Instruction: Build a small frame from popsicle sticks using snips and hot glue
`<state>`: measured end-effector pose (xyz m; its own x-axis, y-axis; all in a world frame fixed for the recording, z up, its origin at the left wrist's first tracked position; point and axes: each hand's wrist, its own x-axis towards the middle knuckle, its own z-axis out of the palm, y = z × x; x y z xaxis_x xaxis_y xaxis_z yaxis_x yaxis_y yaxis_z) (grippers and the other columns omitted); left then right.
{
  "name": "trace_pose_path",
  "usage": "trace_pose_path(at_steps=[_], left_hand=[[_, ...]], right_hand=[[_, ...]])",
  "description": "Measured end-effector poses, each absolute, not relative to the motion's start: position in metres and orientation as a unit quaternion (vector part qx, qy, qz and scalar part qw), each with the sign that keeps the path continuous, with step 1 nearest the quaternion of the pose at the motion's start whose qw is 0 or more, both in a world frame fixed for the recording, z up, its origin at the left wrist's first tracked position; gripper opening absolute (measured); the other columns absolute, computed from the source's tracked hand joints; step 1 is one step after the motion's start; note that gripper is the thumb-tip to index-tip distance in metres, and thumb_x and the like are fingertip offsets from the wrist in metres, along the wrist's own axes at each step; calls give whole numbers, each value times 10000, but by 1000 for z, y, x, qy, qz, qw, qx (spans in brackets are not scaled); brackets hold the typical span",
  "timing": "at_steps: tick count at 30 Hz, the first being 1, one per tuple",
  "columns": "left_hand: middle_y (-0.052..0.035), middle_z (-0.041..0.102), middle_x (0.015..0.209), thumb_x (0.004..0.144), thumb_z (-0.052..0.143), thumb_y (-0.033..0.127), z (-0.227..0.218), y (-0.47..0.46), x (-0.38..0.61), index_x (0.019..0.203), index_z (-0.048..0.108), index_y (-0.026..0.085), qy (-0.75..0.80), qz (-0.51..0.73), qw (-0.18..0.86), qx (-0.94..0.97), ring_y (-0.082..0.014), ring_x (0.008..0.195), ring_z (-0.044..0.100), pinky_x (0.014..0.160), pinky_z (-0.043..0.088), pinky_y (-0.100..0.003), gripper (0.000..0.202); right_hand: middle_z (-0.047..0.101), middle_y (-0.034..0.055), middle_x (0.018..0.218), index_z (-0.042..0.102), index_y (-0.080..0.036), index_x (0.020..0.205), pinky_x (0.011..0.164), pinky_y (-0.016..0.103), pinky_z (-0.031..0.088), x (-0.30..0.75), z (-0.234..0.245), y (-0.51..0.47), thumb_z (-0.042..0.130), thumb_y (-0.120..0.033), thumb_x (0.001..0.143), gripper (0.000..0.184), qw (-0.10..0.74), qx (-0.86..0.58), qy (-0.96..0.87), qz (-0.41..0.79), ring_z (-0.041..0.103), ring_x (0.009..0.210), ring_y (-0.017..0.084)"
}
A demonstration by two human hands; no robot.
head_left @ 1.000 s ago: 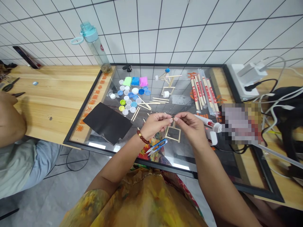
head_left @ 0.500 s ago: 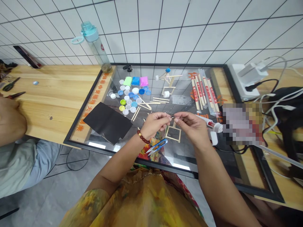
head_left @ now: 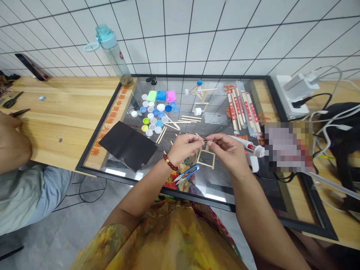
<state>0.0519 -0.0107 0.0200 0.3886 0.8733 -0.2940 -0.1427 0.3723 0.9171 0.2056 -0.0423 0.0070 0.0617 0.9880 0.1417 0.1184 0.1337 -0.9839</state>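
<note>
My left hand [head_left: 185,148] and my right hand [head_left: 228,152] meet fingertip to fingertip above the glass tabletop. Both are closed in a pinch on something tiny, too small and too covered by the fingers to name. Right under them lies a small square frame of wooden sticks [head_left: 205,159], partly hidden by my fingers. Blue-handled thread snips [head_left: 186,174] rest just below my left hand, blades pointing left. Beyond my hands stands a little stick structure [head_left: 200,98] with a blue cap on top and white round pieces. Loose wooden sticks [head_left: 191,119] lie between it and my left hand.
Several small clay cups [head_left: 161,108], clay packs [head_left: 161,96] and a black sheet [head_left: 128,145] occupy the left side. Wrapped chopsticks [head_left: 244,108], a glue gun [head_left: 254,149] and a power strip [head_left: 289,99] with cables are rightward. A water bottle [head_left: 114,56] stands behind; another person's arm [head_left: 14,138] is far left.
My fingertips have come slightly closer together, and the small gap between them has narrowed. The objects on the table stay where they were.
</note>
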Motion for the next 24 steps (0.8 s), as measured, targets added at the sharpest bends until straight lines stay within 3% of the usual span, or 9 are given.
trace_pose_path(at_steps=[6,13,24], left_hand=[[33,563,577,695,676,246,15,-11,52,762,659,115,431,359,662,498,-19,444,396,458,302,-176,148],[28,552,572,712,679,278,21,-11,51,739,649,124,429,350,706,443,-23,431,381,408,252,-173,159],[35,551,569,711,656,228,20,-11,52,753,642,119,412,362,707,447,-21,421,378,397,255,-171,118]], right_hand=[[600,0,701,635,-213,798,572,254,446,207,8,-42,666,-399,795,189,511,-532,-549,393,528,621,120],[623,13,845,640,-233,964,630,251,492,213,7,-41,718,-361,741,269,513,-514,-538,428,585,724,132],[650,-5,710,654,-216,830,592,246,494,207,4,-40,748,-355,714,204,515,-504,-533,444,592,627,119]])
